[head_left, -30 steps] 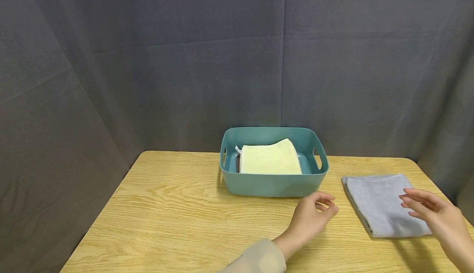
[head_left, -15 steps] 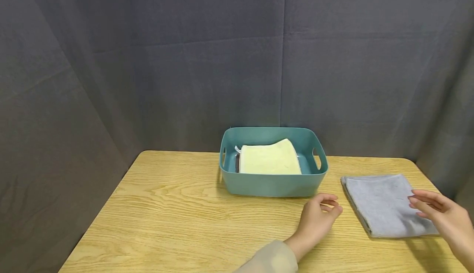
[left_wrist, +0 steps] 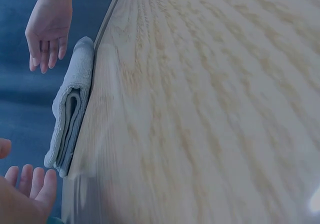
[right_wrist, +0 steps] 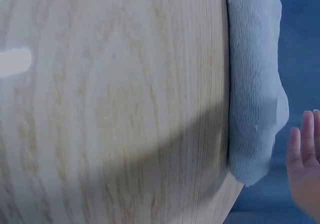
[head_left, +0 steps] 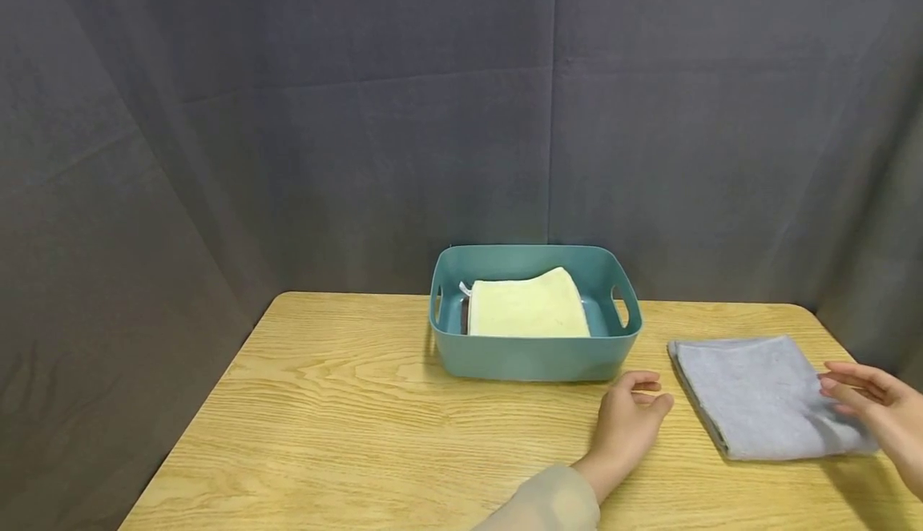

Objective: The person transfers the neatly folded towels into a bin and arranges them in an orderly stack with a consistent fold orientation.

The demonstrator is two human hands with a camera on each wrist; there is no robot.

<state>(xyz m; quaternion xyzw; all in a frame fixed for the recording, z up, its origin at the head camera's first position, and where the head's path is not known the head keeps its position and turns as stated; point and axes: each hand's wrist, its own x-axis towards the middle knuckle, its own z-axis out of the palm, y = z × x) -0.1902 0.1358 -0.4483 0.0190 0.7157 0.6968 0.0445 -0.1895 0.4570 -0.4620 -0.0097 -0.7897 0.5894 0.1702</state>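
A folded grey towel point(head_left: 753, 399) lies flat at the right side of the table in the head view. My left hand point(head_left: 629, 423) hovers just left of it, fingers loosely bent and holding nothing. Over the towel's right edge is my right hand point(head_left: 876, 407), its fingers relaxed and slightly bent, with nothing in them. In the left wrist view, the layered folds of the towel point(left_wrist: 72, 106) show between my left hand point(left_wrist: 30, 191) and my right hand point(left_wrist: 50, 29). The right wrist view shows the towel's point(right_wrist: 252, 84) rounded folded edge, with my right hand point(right_wrist: 306, 166) apart from it.
A teal basket point(head_left: 534, 359) with handle holes stands at the back middle of the wooden table point(head_left: 324, 419). Inside it lies a pale yellow cloth point(head_left: 530, 307) with a white loop, over something dark brown. Grey curtains point(head_left: 404, 130) hang behind and beside the table.
Both hands have drifted to the right. More of the grey towel's right part shows as my right hand shifts off it. Basket and towel stay put.
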